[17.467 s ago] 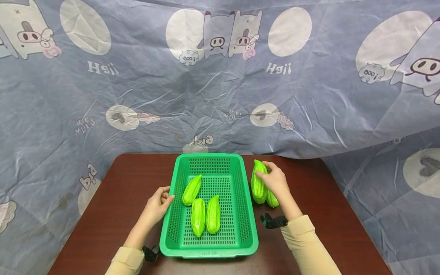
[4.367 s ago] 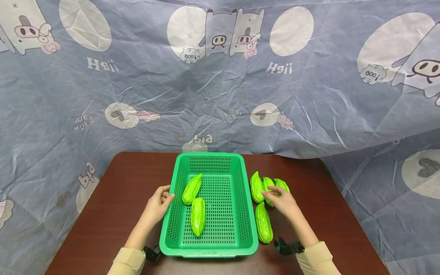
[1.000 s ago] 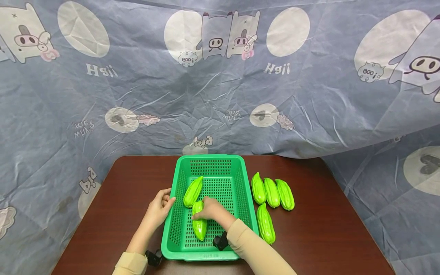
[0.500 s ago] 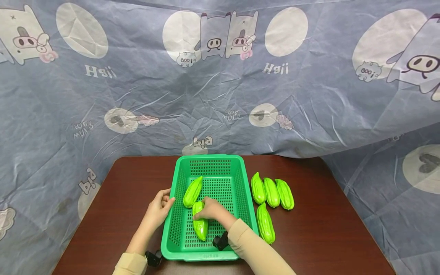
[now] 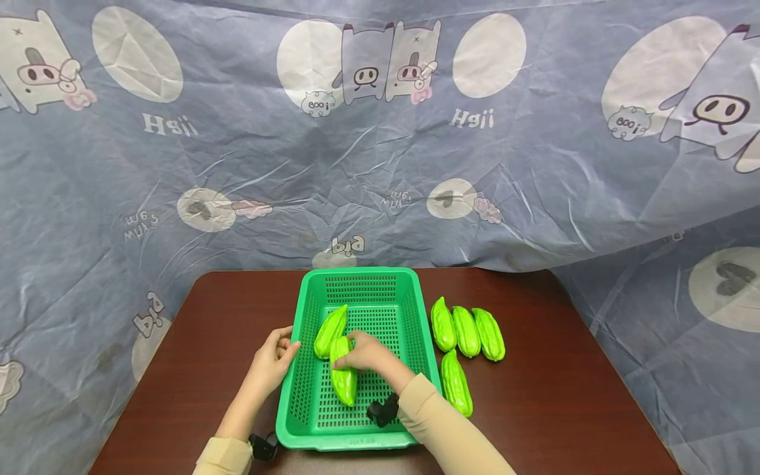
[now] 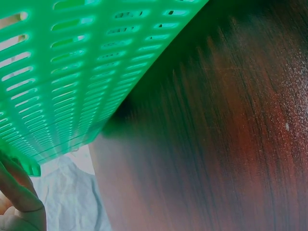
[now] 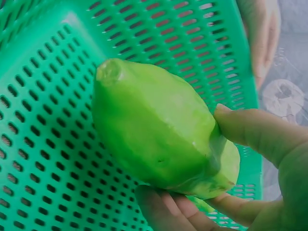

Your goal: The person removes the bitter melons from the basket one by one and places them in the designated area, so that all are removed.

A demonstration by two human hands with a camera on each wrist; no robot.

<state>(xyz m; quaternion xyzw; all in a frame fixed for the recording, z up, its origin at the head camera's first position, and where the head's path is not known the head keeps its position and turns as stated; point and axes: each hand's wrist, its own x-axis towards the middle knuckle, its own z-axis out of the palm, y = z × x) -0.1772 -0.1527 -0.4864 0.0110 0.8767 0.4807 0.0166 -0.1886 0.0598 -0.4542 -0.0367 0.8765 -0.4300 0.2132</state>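
Note:
In the head view, my right hand (image 5: pixel 369 351) grips a bright green bitter melon (image 5: pixel 344 389) inside the green plastic basket (image 5: pixel 350 442). The right wrist view shows the thumb on one side of this bitter melon (image 7: pixel 149 125) and fingers on the other, close over the slotted floor. A second bitter melon (image 5: pixel 330 333) lies in the basket just beyond, its lower end beside the held one. My left hand (image 5: pixel 272 359) holds the basket's left rim, thumb on top; in the left wrist view its curled fingers (image 6: pixel 21 197) show at the rim.
Right of the basket, three bitter melons (image 5: pixel 467 332) lie side by side on the brown table (image 5: pixel 552 396). Another bitter melon (image 5: pixel 456 384) lies nearer, close along the basket's right wall. A grey-blue printed cloth (image 5: pixel 380 152) hangs behind the table.
Since 4.4 s ago my right hand has gone from the table into the basket and gripped a bitter melon, now shifted slightly farther back. Earlier, a third bitter melon left the basket. Left hand unchanged.

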